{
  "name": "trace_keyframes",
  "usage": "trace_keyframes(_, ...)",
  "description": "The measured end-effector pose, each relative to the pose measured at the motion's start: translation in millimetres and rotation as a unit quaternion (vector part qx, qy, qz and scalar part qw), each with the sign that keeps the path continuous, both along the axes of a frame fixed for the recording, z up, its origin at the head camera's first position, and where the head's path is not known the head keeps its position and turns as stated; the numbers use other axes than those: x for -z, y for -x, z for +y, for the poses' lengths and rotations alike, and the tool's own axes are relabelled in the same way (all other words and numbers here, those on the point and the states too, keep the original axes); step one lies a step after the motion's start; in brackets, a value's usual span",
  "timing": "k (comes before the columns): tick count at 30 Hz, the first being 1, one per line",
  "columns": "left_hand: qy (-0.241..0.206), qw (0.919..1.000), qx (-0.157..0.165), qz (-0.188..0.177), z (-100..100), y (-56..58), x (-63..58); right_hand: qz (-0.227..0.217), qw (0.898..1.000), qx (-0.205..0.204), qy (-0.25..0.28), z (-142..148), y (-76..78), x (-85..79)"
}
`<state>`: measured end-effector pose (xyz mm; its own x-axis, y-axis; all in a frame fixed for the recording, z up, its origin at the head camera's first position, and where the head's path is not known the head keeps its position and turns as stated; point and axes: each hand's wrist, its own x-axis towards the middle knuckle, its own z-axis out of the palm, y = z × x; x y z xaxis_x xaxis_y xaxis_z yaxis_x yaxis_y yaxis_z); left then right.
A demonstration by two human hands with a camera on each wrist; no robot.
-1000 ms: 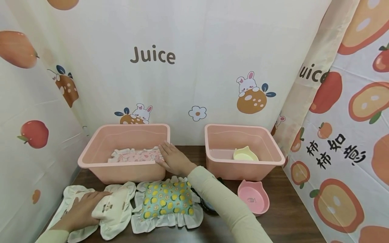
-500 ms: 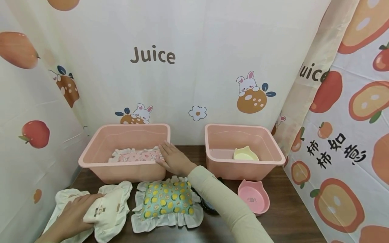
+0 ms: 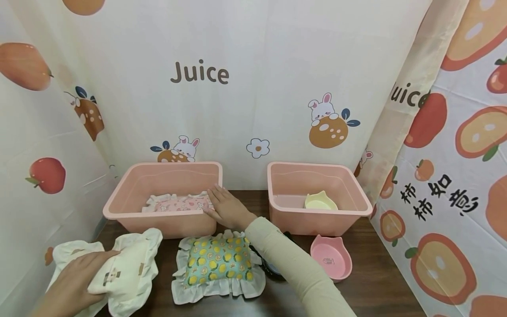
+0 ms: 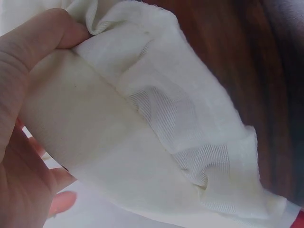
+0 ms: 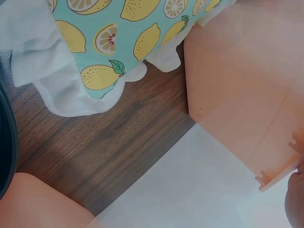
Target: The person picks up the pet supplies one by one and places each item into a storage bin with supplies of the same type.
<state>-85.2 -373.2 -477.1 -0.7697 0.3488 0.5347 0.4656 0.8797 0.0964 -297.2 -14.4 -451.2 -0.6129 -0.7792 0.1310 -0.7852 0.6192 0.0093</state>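
Note:
My left hand (image 3: 79, 279) grips a cream ruffled cushion (image 3: 128, 270) by its middle, at the front left. In the left wrist view, the thumb lies over the cushion's pale fabric (image 4: 99, 128) and fingers show below it. My right hand (image 3: 229, 209) rests on the right rim of the left pink bin (image 3: 166, 226), its fingers extended; only a bit of that hand shows in the right wrist view. Inside this bin lies a pink ruffled cushion (image 3: 182, 204), its front hidden by the wall. A lemon-print cushion (image 3: 219, 259) lies flat in front of the bin.
A second pink bin (image 3: 309, 223) stands at the right with a yellow cat-eared bowl (image 3: 320, 201) inside. Before it sits a pink cat-eared bowl (image 3: 330, 257). A dark round object (image 3: 272, 270) is partly hidden under my right sleeve. Printed curtains enclose the table.
My left hand has moved left and toward me with the cream cushion, which now tilts up more. The right hand has stayed on the bin's rim.

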Motion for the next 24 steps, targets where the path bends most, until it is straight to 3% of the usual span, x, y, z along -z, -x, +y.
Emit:
trace_keyframes(13,-0.008,0.9993,0.013,0.034,4.6,-3.3,-40.2,0.006,1.0,-0.003,0.003,1.0,0.0,1.2)
trace_keyframes(24,-0.001,0.9974,-0.001,0.072,15.5,20.5,-80.1,-0.007,1.0,-0.005,0.019,-0.8,2.1,3.4)
